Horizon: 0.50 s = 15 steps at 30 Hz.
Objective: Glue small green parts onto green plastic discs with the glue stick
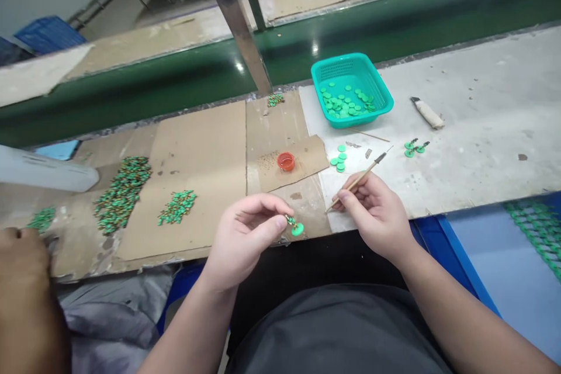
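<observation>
Between thumb and fingertips, my left hand [248,234] pinches a small figurine on a round green disc [297,229], held just over the table's front edge. My right hand [374,207] grips a thin wooden-handled brush [357,181], its dark end with a fine tip pointing up and away to the right. Beyond the hands, a small red cup [286,161] sits on a piece of cardboard [307,158]. Several loose green discs [340,158] lie close to the right hand. Farther right stand a few small pieces on green discs [415,148].
A turquoise basket [383,96] holding green discs stands at the back. Piles of small green and brown figurines [123,193] cover the left side. A wrapped-handle blade tool [427,113] lies at right. Another person's hand [21,257] is at far left. A metal post [245,41] rises behind.
</observation>
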{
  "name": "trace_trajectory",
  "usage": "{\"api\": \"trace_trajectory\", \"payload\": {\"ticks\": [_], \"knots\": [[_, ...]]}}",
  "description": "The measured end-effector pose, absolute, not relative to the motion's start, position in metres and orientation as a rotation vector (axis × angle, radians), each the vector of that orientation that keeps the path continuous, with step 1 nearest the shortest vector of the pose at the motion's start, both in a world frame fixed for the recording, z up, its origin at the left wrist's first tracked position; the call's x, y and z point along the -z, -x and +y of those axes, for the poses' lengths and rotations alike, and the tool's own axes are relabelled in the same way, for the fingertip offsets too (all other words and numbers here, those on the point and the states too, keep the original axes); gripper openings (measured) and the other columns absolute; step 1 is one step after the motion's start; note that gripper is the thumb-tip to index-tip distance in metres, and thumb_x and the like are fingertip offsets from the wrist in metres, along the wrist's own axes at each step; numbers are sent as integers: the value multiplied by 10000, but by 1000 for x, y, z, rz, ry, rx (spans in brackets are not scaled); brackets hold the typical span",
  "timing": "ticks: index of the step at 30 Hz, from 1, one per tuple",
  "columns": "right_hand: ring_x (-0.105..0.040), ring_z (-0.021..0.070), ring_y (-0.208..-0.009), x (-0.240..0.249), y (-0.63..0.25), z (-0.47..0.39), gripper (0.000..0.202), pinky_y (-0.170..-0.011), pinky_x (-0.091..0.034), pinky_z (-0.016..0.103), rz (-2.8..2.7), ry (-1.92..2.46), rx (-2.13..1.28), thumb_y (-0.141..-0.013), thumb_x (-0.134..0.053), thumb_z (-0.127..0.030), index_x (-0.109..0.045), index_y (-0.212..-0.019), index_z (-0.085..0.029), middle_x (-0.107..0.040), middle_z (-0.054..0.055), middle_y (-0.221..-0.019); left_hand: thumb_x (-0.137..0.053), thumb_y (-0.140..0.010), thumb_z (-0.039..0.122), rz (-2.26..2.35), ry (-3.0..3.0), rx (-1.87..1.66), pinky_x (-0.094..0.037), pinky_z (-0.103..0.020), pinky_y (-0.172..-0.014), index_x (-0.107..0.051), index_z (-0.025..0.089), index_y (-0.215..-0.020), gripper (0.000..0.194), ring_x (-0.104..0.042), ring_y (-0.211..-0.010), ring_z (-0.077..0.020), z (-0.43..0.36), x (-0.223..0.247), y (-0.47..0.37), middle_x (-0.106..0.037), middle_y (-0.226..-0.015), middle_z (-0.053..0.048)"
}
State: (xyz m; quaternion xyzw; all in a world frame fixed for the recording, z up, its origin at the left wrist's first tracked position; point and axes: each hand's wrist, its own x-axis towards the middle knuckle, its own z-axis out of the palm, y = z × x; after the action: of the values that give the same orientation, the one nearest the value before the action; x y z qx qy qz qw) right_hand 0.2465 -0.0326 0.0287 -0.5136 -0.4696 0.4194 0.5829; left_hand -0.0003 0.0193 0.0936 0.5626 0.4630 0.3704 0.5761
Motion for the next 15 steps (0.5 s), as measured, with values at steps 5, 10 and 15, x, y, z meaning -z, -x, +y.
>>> {"api": "trace_trajectory", "payload": {"ticks": [5, 10, 15], "knots": [[-859, 223, -776, -27, -246, -34, 330, -790, -770, 346, -1107, 1223, -996, -1118, -842, -553, -746, -1016, -254, -821, 33, -865, -1093, -754, 670, 957, -1182, -811, -550, -255, -509, -848, 182, -780, 546, -636, -539, -139, 17, -106, 0, -746, -686, -71], [-859, 229, -781, -26, -246, -34, 348, -785, -770, 350, -1135, 1224, -991, -1134, -815, -569, -755, -997, -255, -829, 45, -881, -1087, -760, 682, 907, -1107, -782, -512, -260, -533, -827, 190, -771, 557, -577, -540, -123, 18, -110, -1, -705, -660, -47], [-855, 238, -780, -28, -246, -34, 359, -777, -763, 355, -1149, 1235, -995, -1133, -802, -583, -754, -995, -255, -832, 54, -871, -1080, -761, 662, 894, -1090, -755, -499, -278, -548, -819, 189, -779, 541, -552, -541, -128, 19, -110, -2, -705, -658, -47]]}}
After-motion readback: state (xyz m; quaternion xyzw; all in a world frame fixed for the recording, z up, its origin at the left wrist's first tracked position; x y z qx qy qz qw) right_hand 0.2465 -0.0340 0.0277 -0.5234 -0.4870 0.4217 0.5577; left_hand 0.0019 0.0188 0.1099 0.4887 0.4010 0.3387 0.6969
